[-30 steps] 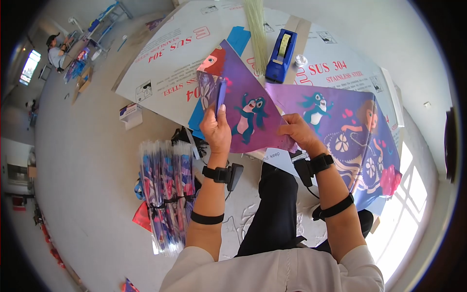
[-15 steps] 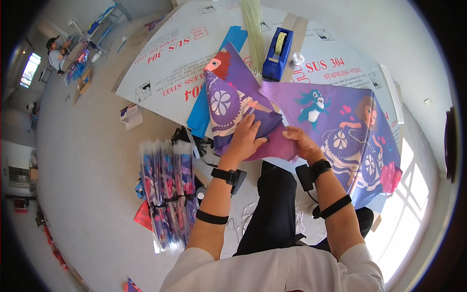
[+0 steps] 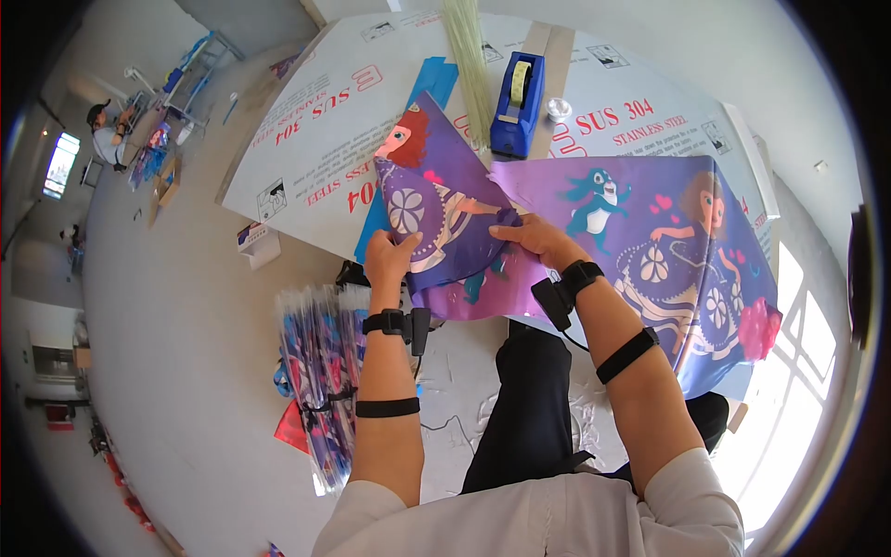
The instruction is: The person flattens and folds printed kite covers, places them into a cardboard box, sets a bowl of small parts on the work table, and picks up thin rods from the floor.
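Note:
A purple printed sheet (image 3: 594, 200) with cartoon figures lies across the near side of the table (image 3: 316, 102). Its left part is folded over, showing a red-haired figure and a dress. My left hand (image 3: 388, 256) pinches the lower left edge of this folded part. With closed fingers my right hand (image 3: 538, 239) grips the fold at its right side, near the middle of the sheet. The sheet's right part, with a blue animal and a second figure, lies spread out and hangs over the table's near edge.
Beyond the sheet are a blue tape dispenser (image 3: 518, 107), a small white roll (image 3: 558, 110), pale thin rods (image 3: 467, 65) and blue strips (image 3: 434, 84). Tied, plastic-wrapped bundles (image 3: 320, 371) stand at lower left. A person (image 3: 109, 135) is far off at upper left.
The sheet's left part has been folded over, so the red-haired figure and dress now face up. My left hand has moved left to its edge; my right hand has shifted left and up onto the fold.

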Available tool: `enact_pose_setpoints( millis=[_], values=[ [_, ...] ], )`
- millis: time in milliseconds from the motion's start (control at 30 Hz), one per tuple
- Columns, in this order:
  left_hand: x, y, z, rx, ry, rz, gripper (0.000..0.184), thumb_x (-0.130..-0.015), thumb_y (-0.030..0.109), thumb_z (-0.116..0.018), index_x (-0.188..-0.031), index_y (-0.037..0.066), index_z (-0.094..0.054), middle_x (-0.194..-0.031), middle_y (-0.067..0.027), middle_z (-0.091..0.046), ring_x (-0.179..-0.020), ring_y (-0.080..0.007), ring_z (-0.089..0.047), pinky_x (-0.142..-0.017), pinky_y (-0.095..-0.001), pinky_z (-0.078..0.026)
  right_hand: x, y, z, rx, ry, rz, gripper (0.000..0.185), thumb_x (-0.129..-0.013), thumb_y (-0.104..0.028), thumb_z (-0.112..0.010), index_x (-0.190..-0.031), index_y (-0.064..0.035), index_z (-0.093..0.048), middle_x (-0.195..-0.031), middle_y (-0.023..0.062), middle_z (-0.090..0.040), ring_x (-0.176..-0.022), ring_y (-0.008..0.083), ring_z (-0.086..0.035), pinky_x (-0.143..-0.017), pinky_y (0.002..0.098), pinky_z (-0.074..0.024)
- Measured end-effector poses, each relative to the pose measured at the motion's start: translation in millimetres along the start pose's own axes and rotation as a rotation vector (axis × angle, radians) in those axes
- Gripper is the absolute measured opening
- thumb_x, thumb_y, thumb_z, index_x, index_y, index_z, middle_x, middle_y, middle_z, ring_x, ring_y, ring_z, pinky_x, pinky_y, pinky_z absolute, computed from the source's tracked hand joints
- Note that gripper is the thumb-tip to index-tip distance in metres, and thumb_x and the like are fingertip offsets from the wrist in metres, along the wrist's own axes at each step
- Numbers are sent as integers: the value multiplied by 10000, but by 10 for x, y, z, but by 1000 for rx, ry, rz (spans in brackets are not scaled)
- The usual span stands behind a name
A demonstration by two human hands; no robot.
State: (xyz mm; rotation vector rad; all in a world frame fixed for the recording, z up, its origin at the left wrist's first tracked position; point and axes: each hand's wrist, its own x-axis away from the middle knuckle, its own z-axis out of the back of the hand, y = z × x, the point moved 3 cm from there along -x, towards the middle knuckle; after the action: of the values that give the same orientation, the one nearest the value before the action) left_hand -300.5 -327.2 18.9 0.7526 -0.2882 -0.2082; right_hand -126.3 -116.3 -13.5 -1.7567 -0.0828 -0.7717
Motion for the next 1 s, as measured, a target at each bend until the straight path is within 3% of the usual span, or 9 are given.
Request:
enact_pose_setpoints(
  millis=[100, 167, 267, 400, 533, 600, 800, 933, 1000],
  values=[
    [5, 47, -20, -146, -39, -37, 409, -666, 287, -806, -846, -20, -606, -740, -130, -626, -672, -269, -606, -638, -373, -476, 65, -68, -22, -74, 50, 37, 275, -820, -236, -706, -960, 0, -697, -729, 0, -607, -590, 112, -532, -536, 257, -409],
    [27, -26, -61, 423, -70, 100, 293, -690, 158, -788, -823, -9, -589, -759, -74, -615, -669, -176, -577, -620, -314, -460, 124, -187, -64, 53, 87, 70, 268, -823, -218, -695, -971, 6, -693, -713, 11, -607, -592, 116, -540, -537, 270, -417],
    [122, -28, -87, 727, -157, 90, 204, -716, 44, -749, -831, -1, -586, -811, -32, -609, -716, -118, -553, -640, -278, -453, 178, -265, -100, 285, 96, 214, 255, -828, -185, -674, -987, 14, -681, -674, 34, -599, -588, 121, -549, -533, 292, -427],
    [470, -22, 16, 703, -56, -110, 172, -762, -4, -699, -901, -14, -599, -872, -25, -622, -752, -108, -559, -696, -266, -465, 541, -437, -119, 386, 20, 362, 219, -845, -146, -643, -993, 14, -661, -622, 59, -565, -558, 123, -532, -532, 300, -428],
    [1131, 378, 136, 854, 32, -215, 206, -809, -45, -661, -1004, -13, -605, -904, -7, -625, -771, -72, -543, -735, -224, -456, 1438, -712, 16, 297, 27, 401, 197, -903, -126, -614, -1038, 1, -680, -643, -66, -499, -580, 26, -403, -511, 230, -344],
    [1455, 620, 102, 882, 20, -324, 219, -810, -22, -687, -1012, -10, -604, -909, -1, -623, -764, -59, -532, -729, -211, -449, 1927, -716, 169, 241, 95, 415, 209, -908, -133, -616, -1061, -3, -676, -643, -74, -492, -583, 18, -393, -509, 221, -335],
    [2677, 1581, -605, 959, -496, -417, 217, -834, 12, -704, -1016, -11, -590, -938, -22, -629, -808, -83, -553, -781, -226, -452, 3900, -156, 1042, 71, 527, 360, 212, -906, -137, -621, -1058, 2, -667, -626, -88, -444, -561, 16, -371, -478, 225, -303],
    [3965, 2102, -1132, 783, -888, -587, 220, -840, 56, -716, -1005, -3, -581, -852, 20, -602, -726, -42, -501, -683, -193, -426, 5375, 823, 1436, -179, 819, 374, 224, -909, -146, -626, -1074, -2, -672, -643, -96, -471, -565, 5, -375, -479, 217, -303],
    [4598, 2203, -1455, 621, -1069, -687, 261, -871, 118, -704, -1058, -9, -574, -792, 37, -575, -664, -21, -440, -608, -177, -377, 6003, 1428, 1536, -212, 954, 400, 221, -909, -126, -621, -1078, 6, -674, -705, -84, -559, -609, 1, -451, -529, 193, -375]
  ],
)
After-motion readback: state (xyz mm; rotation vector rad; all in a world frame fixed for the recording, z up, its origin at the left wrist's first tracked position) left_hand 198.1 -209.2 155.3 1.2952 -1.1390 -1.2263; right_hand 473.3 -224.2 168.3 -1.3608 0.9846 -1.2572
